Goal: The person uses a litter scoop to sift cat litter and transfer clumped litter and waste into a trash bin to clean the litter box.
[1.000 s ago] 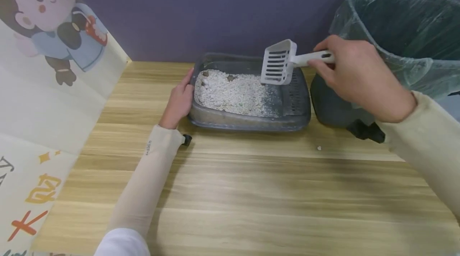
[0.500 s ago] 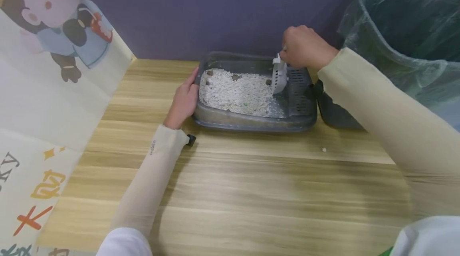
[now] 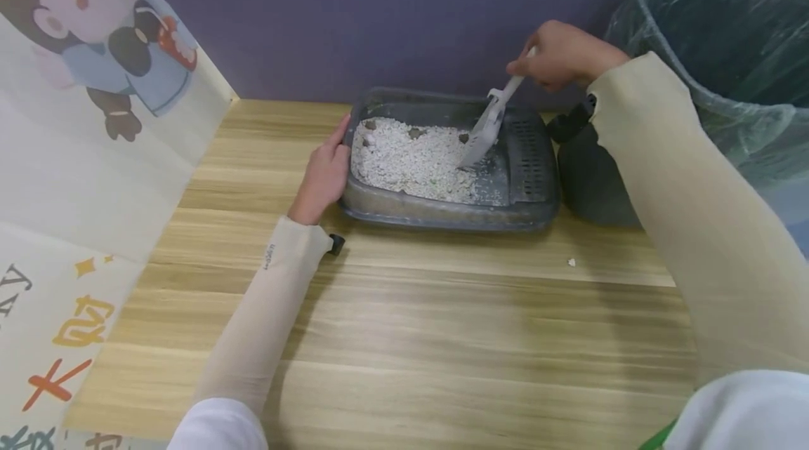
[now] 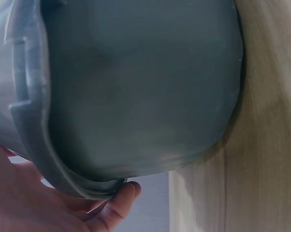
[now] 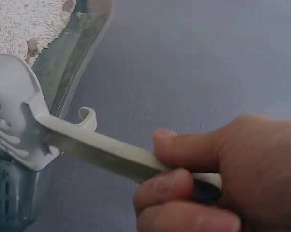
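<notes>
A grey litter box point(image 3: 436, 217) stands on the wooden table, holding white granular litter point(image 3: 411, 162) with several dark clumps along its far side. My left hand point(image 3: 322, 180) grips the box's left rim; in the left wrist view, fingers point(image 4: 117, 205) curl round the lip. With my right hand point(image 3: 562, 57) I hold a white slotted litter scoop point(image 3: 485, 130) by its handle. The scoop tilts down and left, its front edge in the litter near one dark clump point(image 3: 464, 137). In the right wrist view, thumb and fingers wrap the scoop's handle point(image 5: 111, 150).
A dark bin point(image 3: 714, 64) lined with a clear bag stands right of the box, partly behind my right forearm. A dark wall point(image 3: 404, 22) rises right behind the box. A small white crumb point(image 3: 571, 262) lies on the table point(image 3: 442, 338).
My right hand has brought the scoop from above the box's right part down into the litter, its blade now pointing down-left. The left hand keeps its grip on the rim.
</notes>
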### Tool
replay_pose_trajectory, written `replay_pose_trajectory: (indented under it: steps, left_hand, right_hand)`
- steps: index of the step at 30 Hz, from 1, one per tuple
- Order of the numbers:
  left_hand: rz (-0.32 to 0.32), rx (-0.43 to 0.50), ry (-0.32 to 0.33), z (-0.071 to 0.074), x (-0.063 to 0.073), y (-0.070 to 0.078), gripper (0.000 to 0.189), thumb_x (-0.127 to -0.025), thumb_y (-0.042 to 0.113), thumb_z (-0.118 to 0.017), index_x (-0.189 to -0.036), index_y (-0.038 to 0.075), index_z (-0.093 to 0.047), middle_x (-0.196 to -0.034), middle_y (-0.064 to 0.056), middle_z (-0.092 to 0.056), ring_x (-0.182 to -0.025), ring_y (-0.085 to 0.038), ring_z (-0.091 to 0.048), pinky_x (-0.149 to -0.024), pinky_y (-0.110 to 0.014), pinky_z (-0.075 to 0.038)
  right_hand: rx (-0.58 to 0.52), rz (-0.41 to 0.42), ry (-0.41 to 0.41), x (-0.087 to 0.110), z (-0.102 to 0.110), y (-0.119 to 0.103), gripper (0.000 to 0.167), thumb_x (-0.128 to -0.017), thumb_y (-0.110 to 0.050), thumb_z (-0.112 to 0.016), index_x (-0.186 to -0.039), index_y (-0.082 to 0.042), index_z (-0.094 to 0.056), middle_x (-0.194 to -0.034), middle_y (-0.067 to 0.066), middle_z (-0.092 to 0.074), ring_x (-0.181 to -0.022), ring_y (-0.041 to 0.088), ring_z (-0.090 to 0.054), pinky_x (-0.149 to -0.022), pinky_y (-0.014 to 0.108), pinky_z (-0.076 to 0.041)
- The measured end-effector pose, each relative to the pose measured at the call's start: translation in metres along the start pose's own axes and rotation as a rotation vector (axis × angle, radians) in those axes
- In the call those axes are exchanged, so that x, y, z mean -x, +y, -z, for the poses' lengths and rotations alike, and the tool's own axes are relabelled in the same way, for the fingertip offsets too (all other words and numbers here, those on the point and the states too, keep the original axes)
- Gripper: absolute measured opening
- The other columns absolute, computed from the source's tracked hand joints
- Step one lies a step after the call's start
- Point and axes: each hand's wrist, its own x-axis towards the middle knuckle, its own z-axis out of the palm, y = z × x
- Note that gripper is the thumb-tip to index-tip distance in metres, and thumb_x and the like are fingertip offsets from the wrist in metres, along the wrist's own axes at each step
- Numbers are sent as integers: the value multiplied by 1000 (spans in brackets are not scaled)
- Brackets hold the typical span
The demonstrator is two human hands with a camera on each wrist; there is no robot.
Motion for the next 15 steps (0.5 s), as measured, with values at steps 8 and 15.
replay_pose_trajectory:
  steps: [8,15]
  left_hand:
    - [-3,-15,2,2,0,2,48,-100,30,-26,-146,43,-21,-150,4,-29,-96,-26,-53,-95,-37,-39]
    - [3,-4,-6,0,1,4,48,-100,30,-26,-145,44,-21,-150,3,-29,-66,-27,-42,-81,-39,-44]
  right_hand:
    - [-118,-91,63,15,-15,7,51,-99,-38,-44,-128,3,-53,-57,4,-49,-46,18,-43,-55,39,-41]
    - [39,-138,-50,20,-29,11,57,-94,-42,-54,-118,9,-61,-106,26,-60,-79,31,-53,-62,43,-44]
